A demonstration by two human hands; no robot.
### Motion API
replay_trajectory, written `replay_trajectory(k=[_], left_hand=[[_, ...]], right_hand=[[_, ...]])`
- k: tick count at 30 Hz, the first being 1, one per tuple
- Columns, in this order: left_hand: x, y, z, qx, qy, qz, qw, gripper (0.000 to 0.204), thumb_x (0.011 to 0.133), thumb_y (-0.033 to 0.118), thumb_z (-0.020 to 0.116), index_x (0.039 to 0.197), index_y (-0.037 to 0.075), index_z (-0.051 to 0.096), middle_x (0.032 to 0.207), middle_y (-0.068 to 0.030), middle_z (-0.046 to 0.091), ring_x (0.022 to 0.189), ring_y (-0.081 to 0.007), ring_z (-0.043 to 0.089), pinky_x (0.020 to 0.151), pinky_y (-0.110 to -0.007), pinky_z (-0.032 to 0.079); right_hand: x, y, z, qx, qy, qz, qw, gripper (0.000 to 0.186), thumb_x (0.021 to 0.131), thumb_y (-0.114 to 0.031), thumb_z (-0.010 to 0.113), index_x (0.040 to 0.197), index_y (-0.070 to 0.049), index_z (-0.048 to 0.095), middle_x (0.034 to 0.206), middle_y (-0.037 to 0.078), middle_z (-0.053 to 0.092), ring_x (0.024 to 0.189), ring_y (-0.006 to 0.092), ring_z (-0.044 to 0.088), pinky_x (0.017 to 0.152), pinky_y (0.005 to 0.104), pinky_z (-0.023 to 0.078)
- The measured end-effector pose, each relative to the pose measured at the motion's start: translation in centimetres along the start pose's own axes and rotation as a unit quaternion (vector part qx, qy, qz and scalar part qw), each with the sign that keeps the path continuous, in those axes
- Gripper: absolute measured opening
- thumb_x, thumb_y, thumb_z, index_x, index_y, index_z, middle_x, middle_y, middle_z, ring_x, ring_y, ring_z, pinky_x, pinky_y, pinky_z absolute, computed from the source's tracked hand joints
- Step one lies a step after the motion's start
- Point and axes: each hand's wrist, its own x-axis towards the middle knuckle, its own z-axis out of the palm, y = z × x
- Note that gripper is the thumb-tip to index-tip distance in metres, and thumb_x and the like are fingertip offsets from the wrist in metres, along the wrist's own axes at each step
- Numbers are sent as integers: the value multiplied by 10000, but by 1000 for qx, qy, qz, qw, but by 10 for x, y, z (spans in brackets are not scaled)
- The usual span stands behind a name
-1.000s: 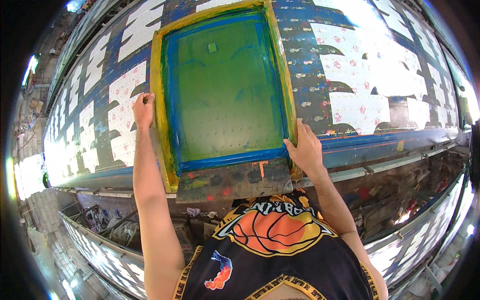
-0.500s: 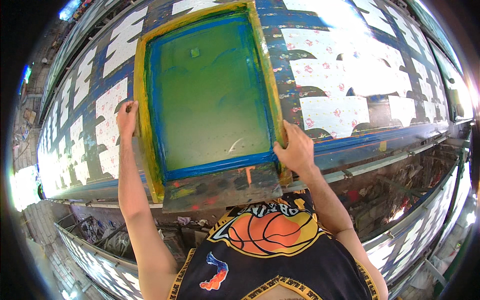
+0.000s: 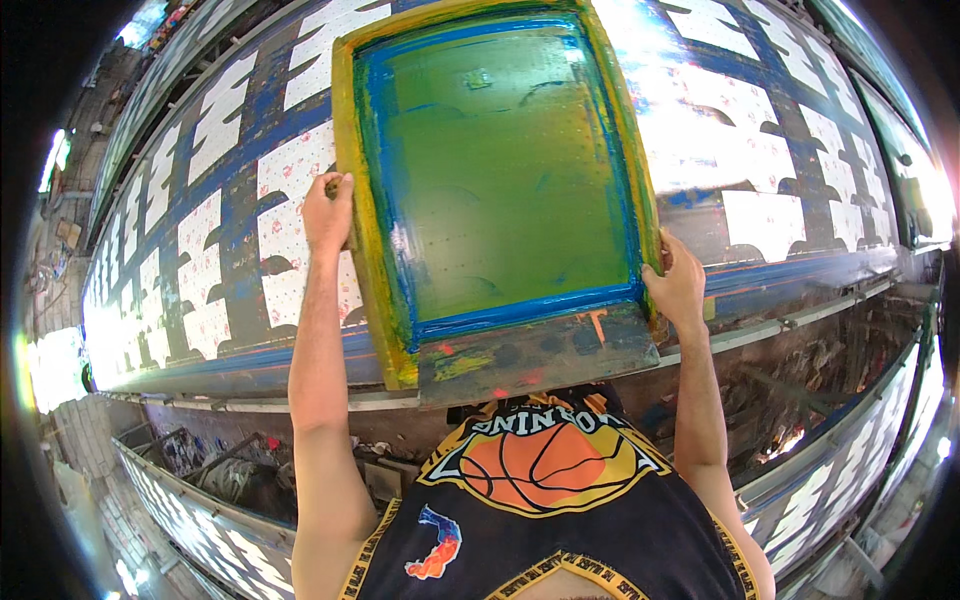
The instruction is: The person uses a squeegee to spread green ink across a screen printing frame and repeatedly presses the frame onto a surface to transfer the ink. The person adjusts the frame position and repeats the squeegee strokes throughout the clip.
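- screen [image 3: 480, 200]: green mesh, blue border, yellow-stained frame; over the tabletop [image 3: 702, 225], near end past its edge. can't tell if it's touching down
- left hand [image 3: 327, 212]: at the screen's left side, fingers curled in by the thumb; can't tell if they pinch the frame
- right hand [image 3: 678, 280]: pinching the frame low on the right side, thumb on the inner side
- dark board [image 3: 540, 355]: across the screen's near end, paint-smeared
- white pieces [image 3: 765, 222]: printed, curved cutouts, laid out both sides
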Motion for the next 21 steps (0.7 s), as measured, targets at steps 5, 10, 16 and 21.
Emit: replay_trajectory(k=[5, 10, 16, 21], left_hand=[[-36, 48, 39, -16, -4, 27, 999, 392, 1004, 379, 724, 1197, 38, 732, 1172, -179, 766, 1099, -338, 727, 992, -429, 548], [-50, 74, 61, -11, 18, 13, 1000, 369, 992, 368, 718, 1185, 53, 705, 1166, -193, 740, 1114, -367, 702, 1001, -472, 533], [-53, 75, 67, 28, -29, -15, 999, 424, 994, 368, 701, 1290, 73, 628, 1275, -195, 677, 1195, -381, 666, 1016, -500, 534], [-52, 70, 79, 60, -51, -23, 997, 475, 1002, 390, 692, 1319, 47, 605, 1243, -224, 696, 1174, -391, 677, 1020, -494, 530]], right_hand=[[3, 65, -37, 3, -3, 23, 1000, 599, 818, -91, 791, 1403, -62, 668, 1211, 187, 764, 1115, 359, 743, 976, 459, 569], [8, 90, -52, -8, 0, -12, 1000, 631, 830, -92, 795, 1442, -45, 649, 1249, 196, 757, 1148, 367, 734, 1002, 464, 561], [14, 81, -64, -23, -86, 23, 996, 598, 899, -110, 818, 1452, 17, 630, 1355, 217, 704, 1232, 345, 695, 1062, 430, 543], [-13, 26, -73, -27, -121, -174, 977, 640, 893, -243, 858, 1448, -14, 635, 1461, 215, 635, 1412, 379, 567, 1181, 462, 457]])
